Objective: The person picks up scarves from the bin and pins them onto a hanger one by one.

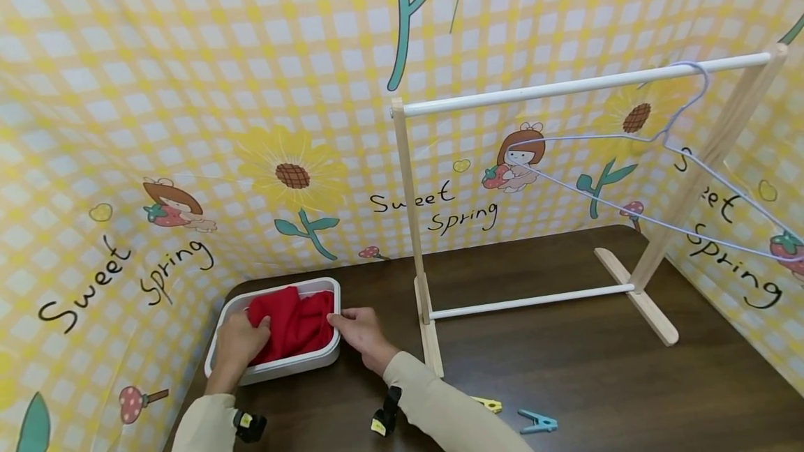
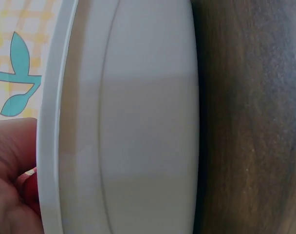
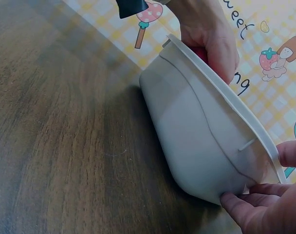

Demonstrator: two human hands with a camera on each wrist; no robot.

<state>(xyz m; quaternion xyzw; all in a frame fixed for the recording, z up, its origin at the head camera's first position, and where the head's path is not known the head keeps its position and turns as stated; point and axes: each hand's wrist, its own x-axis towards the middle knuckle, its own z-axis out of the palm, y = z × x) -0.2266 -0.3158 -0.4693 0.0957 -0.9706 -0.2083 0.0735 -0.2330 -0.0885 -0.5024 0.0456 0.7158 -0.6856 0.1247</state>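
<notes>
A red cloth (image 1: 292,326) lies bunched inside a white basin (image 1: 295,366) at the left of the table. My left hand (image 1: 241,342) reaches over the near left rim and grips the cloth, thumb on top; its other fingers are hidden in the folds. At the basin's right end, my right hand (image 1: 363,332) pinches the rim, with the thumb over the edge and the fingers against the outer wall. In the right wrist view these fingertips (image 3: 231,199) press low on the basin's side.
Right of the basin stands a wooden rack (image 1: 408,208) with white rods. A lilac wire hanger (image 1: 628,136) hangs from its top rod. Near the front lie a yellow clothespin (image 1: 488,404) and a blue clothespin (image 1: 538,422). A checked cloth backdrop (image 1: 352,103) surrounds the dark table (image 1: 540,361).
</notes>
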